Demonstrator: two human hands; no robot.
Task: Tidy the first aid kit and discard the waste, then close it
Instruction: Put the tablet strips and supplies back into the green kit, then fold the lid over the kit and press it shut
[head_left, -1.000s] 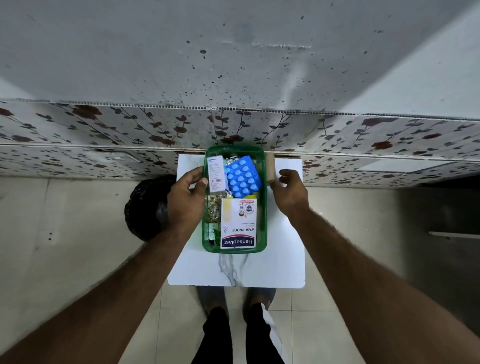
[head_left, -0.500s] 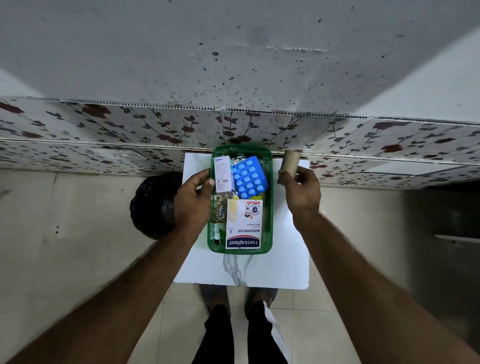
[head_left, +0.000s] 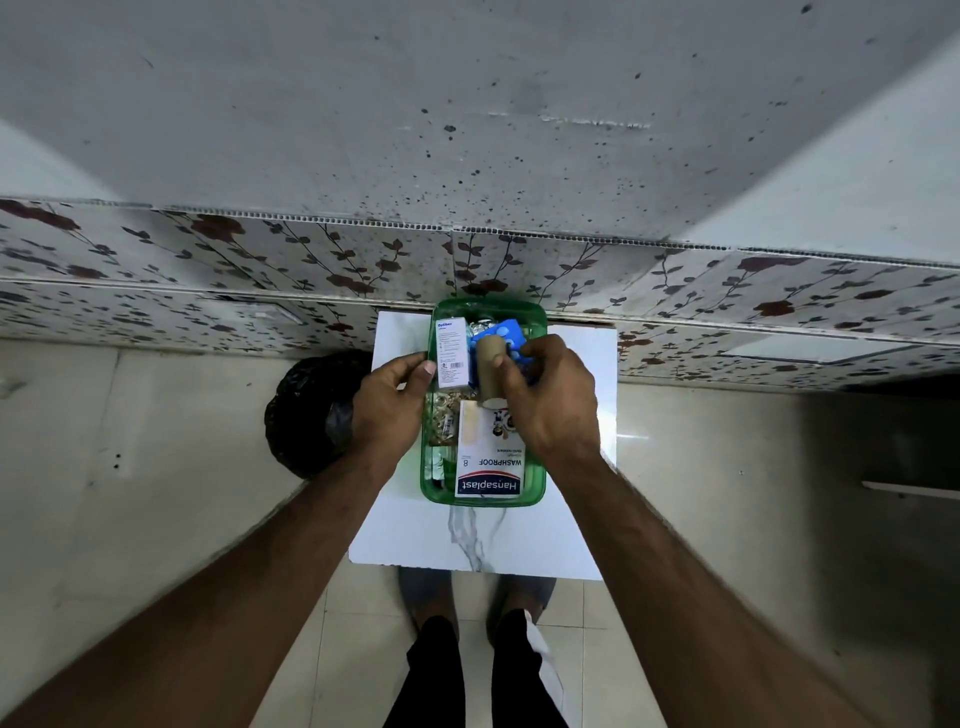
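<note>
An open green plastic first aid box (head_left: 536, 488) stands on a small white marble-look table (head_left: 488, 540). Inside lie a Hansaplast plaster box (head_left: 488, 467), a white medicine carton (head_left: 451, 353), a blue blister pack (head_left: 506, 330) and foil strips (head_left: 441, 421). My right hand (head_left: 553, 400) grips a brown cardboard tube (head_left: 491, 369) and holds it over the middle of the box. My left hand (head_left: 387, 410) rests against the box's left rim, fingers curled on the edge. No lid is visible.
A black bin-bag-lined container (head_left: 311, 410) sits on the floor left of the table. A floral-patterned wall panel (head_left: 208, 280) runs right behind the table. My feet (head_left: 467, 597) stand at the table's near edge on a tiled floor.
My right hand has carried the cardboard tube from the right of the box leftward, over its contents. The left hand has stayed on the left rim.
</note>
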